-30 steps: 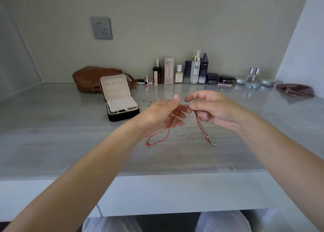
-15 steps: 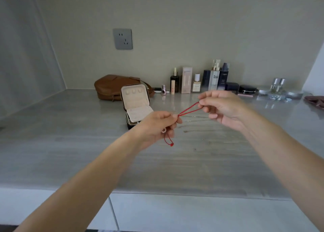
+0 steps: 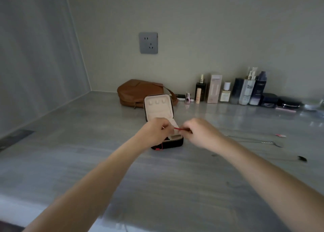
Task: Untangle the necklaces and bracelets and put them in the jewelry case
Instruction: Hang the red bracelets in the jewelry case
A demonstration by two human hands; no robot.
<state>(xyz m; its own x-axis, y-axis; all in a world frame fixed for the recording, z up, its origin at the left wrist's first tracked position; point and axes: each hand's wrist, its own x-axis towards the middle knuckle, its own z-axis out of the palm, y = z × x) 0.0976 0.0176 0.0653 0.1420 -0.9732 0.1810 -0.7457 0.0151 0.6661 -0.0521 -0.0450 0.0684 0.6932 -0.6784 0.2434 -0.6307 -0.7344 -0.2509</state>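
A black jewelry case [image 3: 168,144] with a cream lining stands open on the grey counter, its lid upright. Both my hands hover right over its tray. My left hand [image 3: 155,130] and my right hand [image 3: 199,131] each pinch an end of a red cord bracelet [image 3: 177,129], stretched short between them. A loose red end [image 3: 158,149] dangles below my left hand in front of the case. Thin silver chains [image 3: 259,141] lie on the counter to the right.
A brown leather bag [image 3: 136,93] lies behind the case. A row of cosmetic bottles and jars [image 3: 245,91] lines the back wall. A small dark item [image 3: 302,159] and a pinkish piece [image 3: 280,135] lie at the right. A wall socket [image 3: 148,42] is above.
Both hands have carried the red cord bracelet away from the open counter and over the open jewelry case. The stretch of cord between them is shorter. The view has swung left.
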